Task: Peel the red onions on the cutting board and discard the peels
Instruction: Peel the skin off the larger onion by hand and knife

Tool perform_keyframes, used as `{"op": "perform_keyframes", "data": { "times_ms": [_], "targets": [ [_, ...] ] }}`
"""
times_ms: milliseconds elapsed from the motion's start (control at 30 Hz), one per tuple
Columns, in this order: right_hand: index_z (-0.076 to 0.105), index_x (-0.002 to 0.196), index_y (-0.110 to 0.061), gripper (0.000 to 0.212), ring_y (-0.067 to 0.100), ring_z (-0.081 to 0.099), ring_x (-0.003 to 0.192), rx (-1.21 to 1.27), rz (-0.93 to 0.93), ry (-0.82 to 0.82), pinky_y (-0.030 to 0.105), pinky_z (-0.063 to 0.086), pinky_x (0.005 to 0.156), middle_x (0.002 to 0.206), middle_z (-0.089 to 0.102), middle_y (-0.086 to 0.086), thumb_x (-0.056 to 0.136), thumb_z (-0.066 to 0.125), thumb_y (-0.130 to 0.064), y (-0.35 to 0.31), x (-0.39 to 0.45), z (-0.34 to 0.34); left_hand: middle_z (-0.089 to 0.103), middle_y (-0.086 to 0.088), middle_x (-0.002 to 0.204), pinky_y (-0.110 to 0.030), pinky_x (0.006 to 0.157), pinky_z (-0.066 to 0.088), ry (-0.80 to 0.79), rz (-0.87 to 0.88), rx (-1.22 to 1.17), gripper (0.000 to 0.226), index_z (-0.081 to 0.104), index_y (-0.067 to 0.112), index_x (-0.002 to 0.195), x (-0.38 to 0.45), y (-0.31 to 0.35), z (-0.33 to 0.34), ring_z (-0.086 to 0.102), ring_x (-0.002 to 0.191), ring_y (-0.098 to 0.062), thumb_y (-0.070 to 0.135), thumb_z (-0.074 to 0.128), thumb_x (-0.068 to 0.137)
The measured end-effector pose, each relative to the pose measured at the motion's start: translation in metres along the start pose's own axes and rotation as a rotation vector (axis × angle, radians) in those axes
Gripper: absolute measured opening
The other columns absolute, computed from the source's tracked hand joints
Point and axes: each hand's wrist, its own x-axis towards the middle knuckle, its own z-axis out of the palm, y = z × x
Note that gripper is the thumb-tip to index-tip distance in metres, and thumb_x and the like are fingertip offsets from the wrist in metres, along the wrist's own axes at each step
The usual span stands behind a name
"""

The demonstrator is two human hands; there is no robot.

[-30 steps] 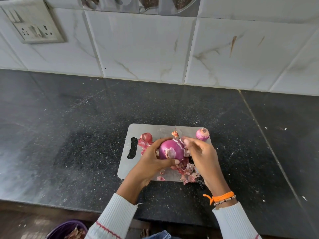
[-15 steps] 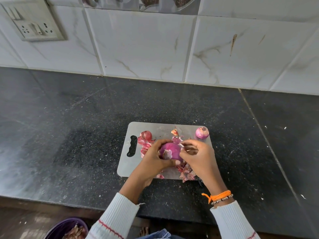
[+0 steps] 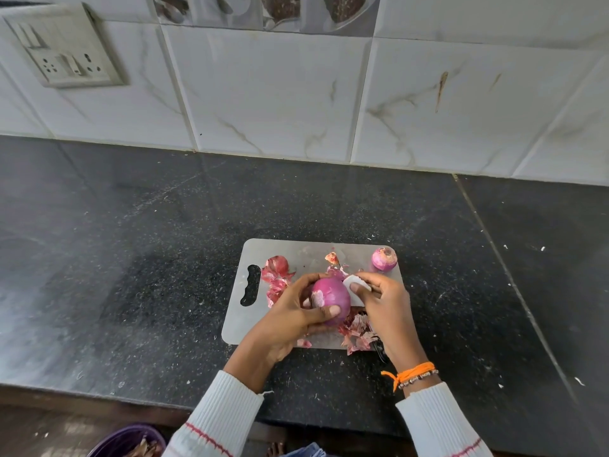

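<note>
Onion (image 3: 331, 300) gripped by L hand (image 3: 290, 319), over cutting board (image 3: 296, 250).
Cut end faced camera; R hand (image 3: 384, 300) pinched pale peel (image 3: 355, 285).

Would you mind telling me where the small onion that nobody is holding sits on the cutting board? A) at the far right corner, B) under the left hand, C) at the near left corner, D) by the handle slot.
A: the small onion sits alone at the far right corner of the cutting board, apart from both hands, while the left hand grips the bigger onion.
</note>
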Motion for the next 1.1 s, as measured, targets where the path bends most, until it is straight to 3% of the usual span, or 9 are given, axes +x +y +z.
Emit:
{"op": "perform_keyframes", "data": {
  "times_ms": [133,367,433,500,600,733,900,1033,1100],
  "targets": [
    [0.068,0.106,-0.004,0.021,0.009,0.058,0.086,-0.11,-0.087,0.034,0.016,0.043,0.075,0.1,0.07,0.006,0.087,0.06,-0.006,-0.004,0.0,0.005,0.051,-0.005,0.111,-0.027,0.065,0.058,0.001,-0.005,0.003,0.045,0.055,0.019,0.108,0.0,0.001,-0.001,0.061,0.096,-0.024,-0.011,0.063,0.075],
    [0.07,0.095,-0.004,0.018,0.007,0.056,0.076,-0.164,-0.171,0.076,-0.001,0.039,0.065,0.086,0.062,-0.007,0.091,0.053,-0.003,-0.011,-0.004,0.002,0.052,-0.006,0.111,-0.028,0.068,0.059,-0.049,0.007,0.044,0.047,0.055,0.017,0.11,0.001,0.004,-0.001,0.061,0.095,-0.021,-0.013,0.063,0.075],
    [0.069,0.082,-0.003,0.02,0.019,0.059,0.067,-0.165,-0.163,0.124,0.009,0.039,0.058,0.077,0.067,0.002,0.089,0.051,0.003,-0.005,0.0,-0.004,0.053,-0.007,0.112,-0.029,0.069,0.058,-0.105,-0.002,0.018,0.049,0.055,0.015,0.111,-0.002,0.005,-0.003,0.064,0.094,-0.021,-0.013,0.066,0.073],
    [0.069,0.081,-0.001,0.019,0.021,0.06,0.066,-0.178,-0.151,0.196,0.005,0.037,0.055,0.074,0.068,0.009,0.085,0.052,0.007,-0.001,0.005,-0.013,0.053,-0.008,0.114,-0.031,0.07,0.058,-0.167,0.0,-0.031,0.053,0.057,0.015,0.113,-0.005,0.005,-0.002,0.066,0.093,-0.022,-0.009,0.068,0.067],
    [0.071,0.097,-0.002,0.02,0.01,0.056,0.075,-0.185,-0.121,0.139,-0.004,0.035,0.061,0.091,0.071,0.01,0.086,0.054,0.003,-0.006,0.007,-0.014,0.05,-0.012,0.12,-0.037,0.072,0.059,-0.174,-0.039,-0.174,0.045,0.06,0.016,0.114,-0.004,0.005,0.001,0.067,0.093,-0.03,-0.005,0.066,0.074],
    [0.06,0.123,-0.01,0.031,0.011,0.058,0.106,-0.243,-0.073,-0.053,0.003,0.033,0.081,0.121,0.064,0.003,0.093,0.051,-0.007,-0.007,0.008,-0.012,0.046,-0.022,0.129,-0.043,0.073,0.058,-0.142,-0.117,-0.437,0.046,0.056,0.014,0.122,0.003,0.002,0.001,0.06,0.102,-0.044,0.005,0.058,0.077],
    [0.053,0.131,-0.018,0.041,0.012,0.055,0.118,-0.19,-0.072,-0.169,0.019,0.041,0.099,0.127,0.06,-0.002,0.092,0.049,-0.004,-0.002,0.002,-0.007,0.067,-0.025,0.095,-0.037,0.063,0.059,-0.118,-0.175,-0.524,0.041,0.052,0.007,0.116,0.001,0.006,0.001,0.069,0.076,-0.039,0.028,0.049,0.081],
    [0.059,0.125,-0.02,0.044,-0.003,0.052,0.113,-0.077,-0.19,-0.141,0.004,0.038,0.094,0.122,0.06,-0.011,0.088,0.053,0.003,-0.012,-0.001,-0.011,0.068,-0.024,0.082,-0.033,0.057,0.059,-0.087,-0.176,-0.491,0.049,0.048,0.007,0.121,0.001,0.006,0.0,0.069,0.063,-0.033,0.036,0.044,0.083],
    [0.06,0.122,-0.02,0.044,-0.003,0.055,0.112,0.01,-0.258,-0.17,0.012,0.044,0.095,0.122,0.061,-0.011,0.085,0.058,0.004,-0.015,-0.002,-0.012,0.066,-0.025,0.083,-0.032,0.056,0.059,-0.071,-0.183,-0.449,0.051,0.045,0.007,0.126,0.002,0.006,0.0,0.069,0.061,-0.031,0.039,0.044,0.085]
  ]
}}
